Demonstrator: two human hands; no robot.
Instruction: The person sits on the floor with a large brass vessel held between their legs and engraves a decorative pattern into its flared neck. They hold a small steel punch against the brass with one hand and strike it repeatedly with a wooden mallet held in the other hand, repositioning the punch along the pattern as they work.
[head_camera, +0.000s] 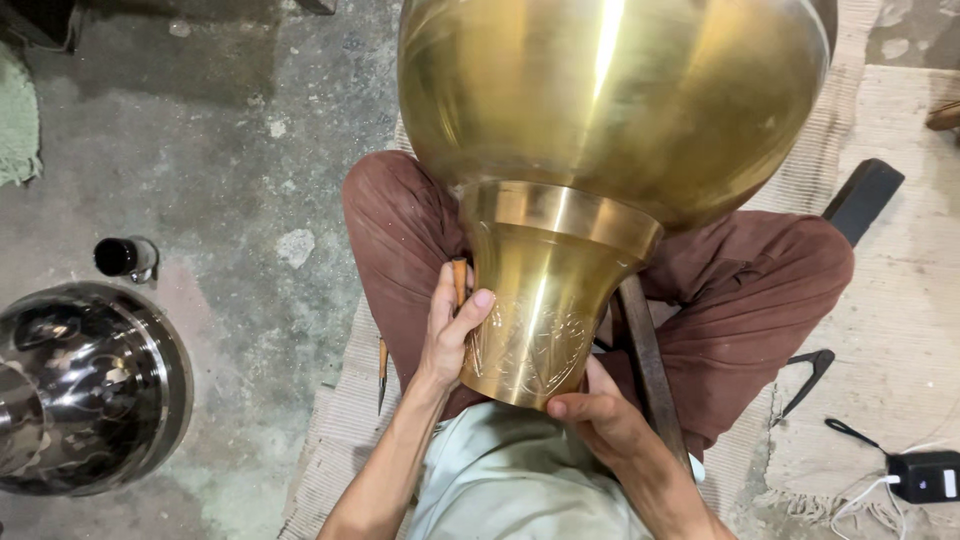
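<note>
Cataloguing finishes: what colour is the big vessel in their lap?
Shiny golden brass vessel, engraved at the neck; head view.

A metalworker's floor workshop. The person sits cross-legged on a woven mat (900, 300) laid over a stained, chipped concrete floor (230, 180), a large brass vessel (600, 150) with engraved patterns on its neck across the lap. A polished steel bowl (85, 385) stands nearby, and a pointed tool (382, 375) and metal shears (810, 375) lie on the mat.

My left hand (452, 330) is raised with its palm turned inward, thumb stretched out and fingers curled. My right hand (598, 415) sits lower and nearer my body, fingers curled upward, forearm angling back toward me.
</note>
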